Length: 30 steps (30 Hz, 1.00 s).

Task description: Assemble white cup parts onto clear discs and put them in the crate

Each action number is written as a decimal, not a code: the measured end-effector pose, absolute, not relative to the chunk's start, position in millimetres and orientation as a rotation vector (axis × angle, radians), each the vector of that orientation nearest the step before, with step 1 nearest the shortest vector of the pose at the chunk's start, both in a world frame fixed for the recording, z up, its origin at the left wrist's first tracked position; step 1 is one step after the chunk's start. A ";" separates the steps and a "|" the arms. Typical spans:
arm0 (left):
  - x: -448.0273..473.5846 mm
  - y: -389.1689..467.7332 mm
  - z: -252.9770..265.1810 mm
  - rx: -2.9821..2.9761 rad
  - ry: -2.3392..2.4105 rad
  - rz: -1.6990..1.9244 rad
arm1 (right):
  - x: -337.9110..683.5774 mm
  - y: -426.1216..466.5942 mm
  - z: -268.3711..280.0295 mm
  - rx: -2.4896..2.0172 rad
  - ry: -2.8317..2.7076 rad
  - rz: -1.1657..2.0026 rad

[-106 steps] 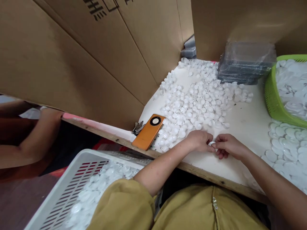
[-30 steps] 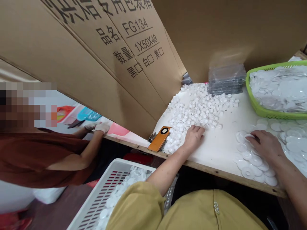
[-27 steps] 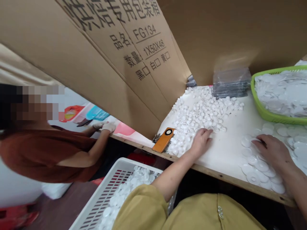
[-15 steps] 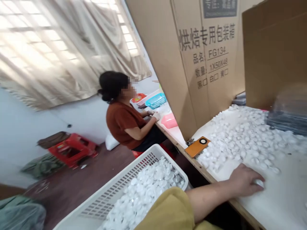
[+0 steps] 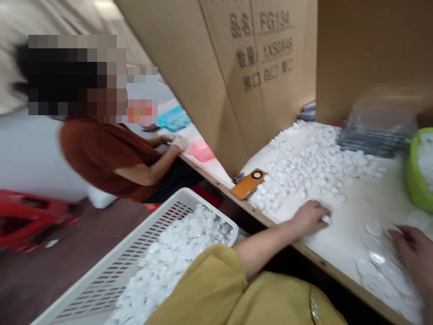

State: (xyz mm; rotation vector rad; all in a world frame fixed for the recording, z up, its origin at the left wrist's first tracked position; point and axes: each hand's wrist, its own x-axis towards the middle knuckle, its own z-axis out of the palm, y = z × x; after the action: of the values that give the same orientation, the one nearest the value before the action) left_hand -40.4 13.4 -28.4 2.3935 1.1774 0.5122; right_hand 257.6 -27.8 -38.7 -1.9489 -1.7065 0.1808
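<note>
My left hand (image 5: 309,220) rests on the white tabletop with its fingers closed on a small white plastic piece (image 5: 326,220), whose edge shows at the fingertips. Beyond it spreads a heap of small round white pieces (image 5: 314,151). At the right edge, my right hand (image 5: 414,255) is partly out of view and smeared. Its thumb and forefinger come together, and what lies between them is unclear. Just left of that hand, a clear plastic sheet or tray with round shapes (image 5: 375,275) lies on the table.
A white basket (image 5: 206,210) full of similar pieces stands left of the table edge. An orange phone (image 5: 248,184) lies near that edge. Tall cardboard (image 5: 270,108) rises behind. Stacked clear trays (image 5: 375,131) and a green bowl (image 5: 419,176) stand right. A co-worker (image 5: 101,153) sits left.
The view has swung right and down, bringing my right hand, the clear sheet and the green bowl into sight. My left hand keeps hold of the small white piece.
</note>
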 end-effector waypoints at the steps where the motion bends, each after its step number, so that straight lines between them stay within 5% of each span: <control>1: -40.3 15.1 -26.8 2.375 1.164 0.514 | 260.1 -31.9 -34.6 -2.050 -1.628 0.225; 9: -41.4 22.4 -20.3 2.264 1.070 0.417 | 231.7 -35.3 -6.9 -2.081 -1.423 0.182; 18: -43.7 26.4 -16.0 2.277 1.012 0.400 | 133.1 -23.9 10.0 -1.625 -1.182 1.450; 30: -41.8 27.1 -18.8 2.294 1.017 0.409 | 117.3 -4.7 8.9 -1.880 -1.352 1.497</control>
State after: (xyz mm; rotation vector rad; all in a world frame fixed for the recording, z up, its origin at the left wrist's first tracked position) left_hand -41.8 27.1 -18.8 2.2942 1.0167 0.4091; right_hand 117.3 -4.7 8.9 -1.8798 -1.3520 1.4970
